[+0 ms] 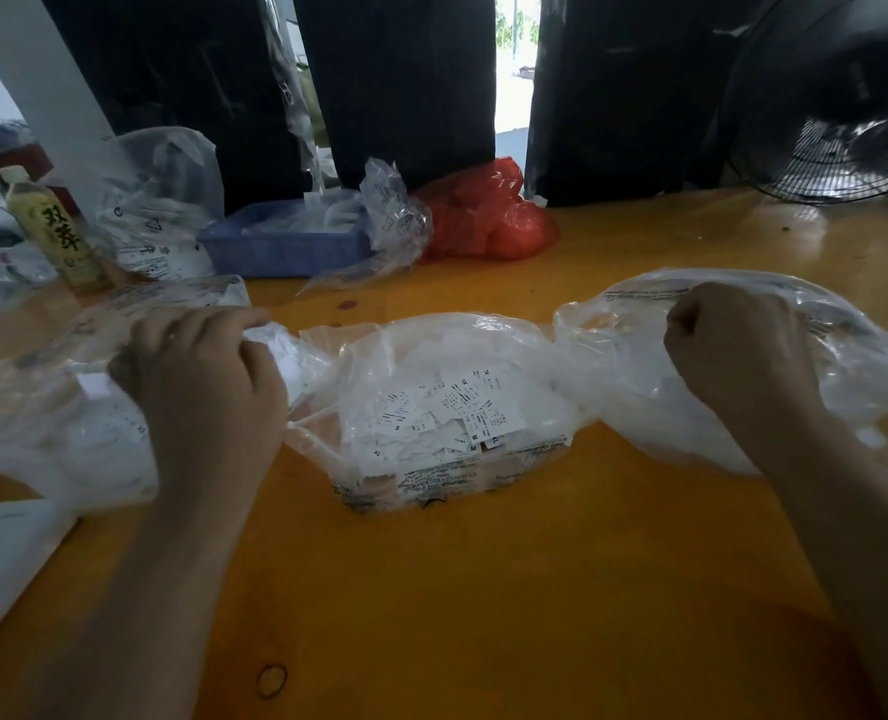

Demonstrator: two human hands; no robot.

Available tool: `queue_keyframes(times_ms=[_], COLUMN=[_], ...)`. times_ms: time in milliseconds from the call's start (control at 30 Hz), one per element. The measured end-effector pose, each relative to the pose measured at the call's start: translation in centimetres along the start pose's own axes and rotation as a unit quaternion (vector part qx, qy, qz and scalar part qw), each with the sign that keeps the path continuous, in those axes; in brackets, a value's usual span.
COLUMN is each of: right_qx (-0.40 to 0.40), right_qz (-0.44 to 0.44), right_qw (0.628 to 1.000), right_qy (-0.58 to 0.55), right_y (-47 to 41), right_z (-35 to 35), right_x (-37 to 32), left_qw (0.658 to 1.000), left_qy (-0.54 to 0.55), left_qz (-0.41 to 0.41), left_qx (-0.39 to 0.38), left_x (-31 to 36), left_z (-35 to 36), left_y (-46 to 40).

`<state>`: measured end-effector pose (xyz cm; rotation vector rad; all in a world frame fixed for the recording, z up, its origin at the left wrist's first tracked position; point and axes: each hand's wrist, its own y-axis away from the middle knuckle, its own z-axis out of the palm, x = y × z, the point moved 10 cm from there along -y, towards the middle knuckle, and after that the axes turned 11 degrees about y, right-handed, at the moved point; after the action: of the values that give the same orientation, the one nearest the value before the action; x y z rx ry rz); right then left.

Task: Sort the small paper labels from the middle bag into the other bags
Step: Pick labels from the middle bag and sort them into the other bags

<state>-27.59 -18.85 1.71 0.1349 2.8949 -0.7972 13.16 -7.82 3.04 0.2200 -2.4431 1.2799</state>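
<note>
Left fingers: the left hand at centre left is curled, fingertips pinching what looks like a few white labels at the mouth of the left bag; blur hides exactly how many.
Right fingers: the right hand at centre right is bunched into a fist over the right bag; whether it pinches labels or a fold of plastic, I cannot tell.
Middle bag: the middle bag lies open between the two hands at frame centre on the yellow tabletop, just beside both side bags.
Paper labels: a loose heap of paper labels sits inside the middle bag, size letters such as S and M readable on some, so plenty seems left to sort.
Doing the step well: I'd judge each hand is dropping labels into its side bag; let go well inside the mouth, since light paper drifts, and the fan at upper right could scatter it. Check the size letter before releasing.
Around: a blue tray, a red bag and a bottle stand along the back.
</note>
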Motion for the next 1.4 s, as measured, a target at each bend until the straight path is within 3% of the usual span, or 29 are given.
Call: queue_keyframes(times_ms=[167,300,400,500,600,667,833,1000,1233,1400], right_qx=[0.011,0.045,0.046,-0.044,-0.119,-0.157,-0.177,-0.233,-0.218,-0.274], right_qz=[-0.003,-0.054,-0.092,-0.115,-0.158,-0.169,-0.145,-0.13,-0.105,-0.129], right_qw=[0.997,0.986,0.946,0.881,0.838,0.826,0.831,0.828,0.823,0.816], right_qy=[-0.073,-0.152,-0.307,-0.456,-0.508,-0.515,-0.507,-0.493,-0.514,-0.492], right_y=[0.4,0.9,2.0,3.8,5.6,6.5,7.4,7.9,7.5,8.4], right_z=[-0.2,-1.0,-1.5,-0.1,1.2,2.0,3.2,4.2,4.6,5.4], right_x=[-0.5,-2.1,-4.1,-6.8,-9.6,-10.8,-11.6,-12.1,-11.7,-12.5], left_qw=[0.986,0.947,0.87,0.798,0.725,0.697,0.729,0.738,0.717,0.727], left_qy=[0.13,0.279,0.417,0.487,0.546,0.567,0.545,0.534,0.558,0.545], left_qz=[0.077,0.031,-0.093,-0.169,-0.224,-0.243,-0.249,-0.25,-0.265,-0.257], left_qx=[-0.066,-0.153,-0.247,-0.312,-0.356,-0.365,-0.33,-0.327,-0.322,-0.33], left_x=[4.7,6.4,6.4,6.7,6.9,6.7,5.6,5.6,5.7,5.5], left_z=[2.8,5.1,7.8,10.0,11.3,11.5,11.3,11.3,11.4,11.6], left_y=[1.9,4.0,5.8,7.2,8.2,8.4,8.2,8.3,8.4,8.5])
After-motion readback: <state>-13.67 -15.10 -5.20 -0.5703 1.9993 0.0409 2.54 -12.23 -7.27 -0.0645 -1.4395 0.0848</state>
